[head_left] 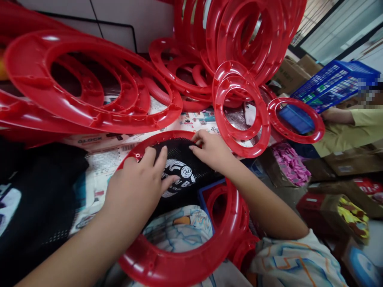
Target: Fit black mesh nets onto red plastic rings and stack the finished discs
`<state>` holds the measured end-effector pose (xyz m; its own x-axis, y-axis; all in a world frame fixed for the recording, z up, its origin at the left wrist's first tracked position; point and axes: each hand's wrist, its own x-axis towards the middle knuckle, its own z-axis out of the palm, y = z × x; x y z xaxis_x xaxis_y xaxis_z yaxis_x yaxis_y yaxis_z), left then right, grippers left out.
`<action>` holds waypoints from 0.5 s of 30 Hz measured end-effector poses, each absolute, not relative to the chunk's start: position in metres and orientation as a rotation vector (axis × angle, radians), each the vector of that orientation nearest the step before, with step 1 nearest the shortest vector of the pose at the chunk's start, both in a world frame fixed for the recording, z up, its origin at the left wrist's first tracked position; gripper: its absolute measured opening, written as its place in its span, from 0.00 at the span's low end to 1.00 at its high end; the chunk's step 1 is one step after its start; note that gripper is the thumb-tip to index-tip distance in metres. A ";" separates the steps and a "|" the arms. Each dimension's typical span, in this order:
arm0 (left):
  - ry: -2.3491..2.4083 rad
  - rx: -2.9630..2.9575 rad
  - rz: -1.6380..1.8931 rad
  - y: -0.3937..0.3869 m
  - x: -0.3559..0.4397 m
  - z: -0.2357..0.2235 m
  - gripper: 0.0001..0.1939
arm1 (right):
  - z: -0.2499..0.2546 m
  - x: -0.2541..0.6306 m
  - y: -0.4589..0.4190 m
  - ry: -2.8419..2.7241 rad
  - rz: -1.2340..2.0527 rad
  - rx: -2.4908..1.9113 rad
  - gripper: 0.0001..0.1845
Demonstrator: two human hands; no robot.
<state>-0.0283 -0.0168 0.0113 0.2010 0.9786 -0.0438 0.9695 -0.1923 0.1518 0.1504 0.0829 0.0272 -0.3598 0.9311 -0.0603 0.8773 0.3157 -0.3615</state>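
Note:
A large red plastic ring [179, 265] leans over my lap, tilted towards me. Black mesh fabric [206, 169] with a white printed logo of a ball and letters lies across its far part. My left hand [139, 179] rests on the left side of the mesh and rim, fingers apart and thumb stretched over the print. At the far rim, my right hand [211, 149] has bent fingers and thumb closed on the mesh edge. The left hand's outer fingertips are hidden behind the hand.
Red rings [89, 117] stack at the left and back; smaller rings [261, 135] stand right. Black mesh fabric [38, 191] lies left. A co-worker's hand [338, 115] touches a red ring [317, 135] near a blue basket [329, 85]. Boxes [320, 215] hold pink and yellow pieces.

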 end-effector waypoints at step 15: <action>1.712 2.478 0.621 0.020 -0.021 -0.010 0.19 | 0.034 0.133 0.074 -2.371 0.539 -1.761 0.07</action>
